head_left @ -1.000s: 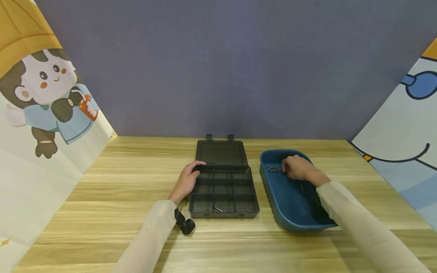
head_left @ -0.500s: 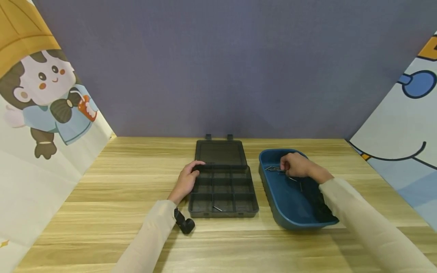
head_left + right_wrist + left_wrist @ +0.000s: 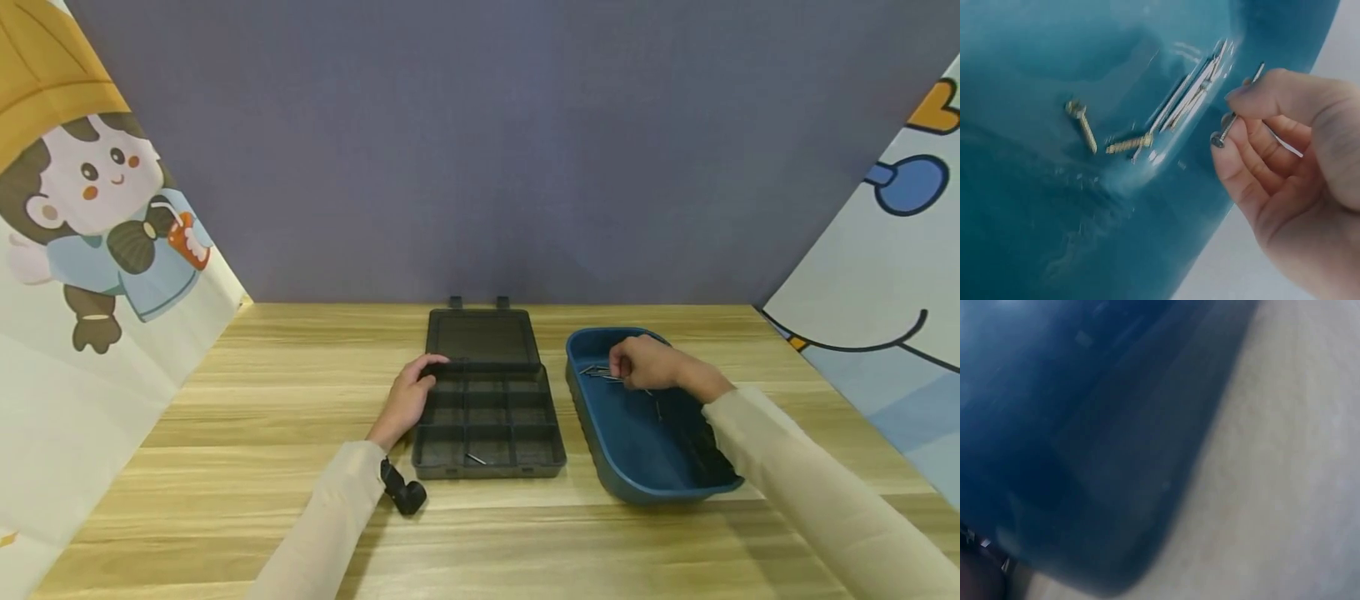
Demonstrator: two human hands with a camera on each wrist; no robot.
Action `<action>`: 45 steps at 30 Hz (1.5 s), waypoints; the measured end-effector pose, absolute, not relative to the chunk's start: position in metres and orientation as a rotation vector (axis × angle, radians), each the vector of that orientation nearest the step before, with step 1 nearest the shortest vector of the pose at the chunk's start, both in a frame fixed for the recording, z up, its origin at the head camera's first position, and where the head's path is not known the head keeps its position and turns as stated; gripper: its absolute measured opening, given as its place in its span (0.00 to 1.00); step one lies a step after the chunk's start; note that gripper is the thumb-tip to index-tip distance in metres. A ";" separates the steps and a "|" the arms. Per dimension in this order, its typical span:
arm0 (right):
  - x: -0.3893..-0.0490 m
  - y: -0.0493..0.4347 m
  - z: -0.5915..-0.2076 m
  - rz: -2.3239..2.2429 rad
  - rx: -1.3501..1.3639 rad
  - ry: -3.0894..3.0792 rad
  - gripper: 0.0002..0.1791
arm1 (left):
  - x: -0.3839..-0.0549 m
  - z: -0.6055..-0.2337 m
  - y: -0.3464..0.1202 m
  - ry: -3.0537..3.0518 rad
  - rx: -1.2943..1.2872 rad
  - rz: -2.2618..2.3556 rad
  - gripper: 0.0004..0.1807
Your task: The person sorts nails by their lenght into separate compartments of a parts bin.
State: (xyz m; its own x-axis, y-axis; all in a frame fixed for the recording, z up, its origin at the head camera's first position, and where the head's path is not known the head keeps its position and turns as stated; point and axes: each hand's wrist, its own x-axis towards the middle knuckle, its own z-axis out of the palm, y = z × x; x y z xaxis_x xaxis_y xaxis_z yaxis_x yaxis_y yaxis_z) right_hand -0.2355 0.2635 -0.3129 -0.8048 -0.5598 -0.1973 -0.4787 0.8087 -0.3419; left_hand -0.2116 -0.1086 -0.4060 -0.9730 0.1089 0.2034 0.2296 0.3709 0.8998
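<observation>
"What's nearest?"

"A small metal piece point(image 3: 476, 459), in the front middle compartment of the dark divided box point(image 3: 540, 472)."

"And the left hand point(image 3: 407, 397)?"

"Resting along the box's left edge, index finger extended, relaxed."

"The right hand point(image 3: 647, 364)?"

"It's inside the blue tub point(image 3: 663, 499), pinching a nail point(image 3: 1228, 128) between thumb and fingers. Near it lie more nails point(image 3: 1194, 89) and 2 screws point(image 3: 1085, 128)."

"Farther off?"

"The box's lid point(image 3: 483, 336), swung open, then the grey wall point(image 3: 480, 150)."

Head camera looks down, wrist cameras closer; head and right share the bin point(image 3: 637, 443).
</observation>
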 end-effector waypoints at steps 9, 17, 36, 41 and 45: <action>-0.224 0.253 -0.311 -0.403 -0.822 2.698 0.08 | -0.209 -0.407 -0.108 -2.508 -0.327 -1.665 0.20; -0.209 0.242 -0.303 -0.420 -0.862 2.762 0.07 | -0.210 -0.404 -0.108 -2.500 -0.312 -1.675 0.20; -0.179 0.222 -0.282 -0.396 -0.851 2.799 0.07 | -0.211 -0.404 -0.106 -2.478 -0.317 -1.677 0.20; -0.176 0.209 -0.278 -0.421 -0.896 2.763 0.08 | -0.210 -0.404 -0.108 -2.487 -0.292 -1.668 0.20; -0.175 0.201 -0.278 -0.443 -0.917 2.740 0.08 | -0.210 -0.404 -0.108 -2.486 -0.310 -1.661 0.20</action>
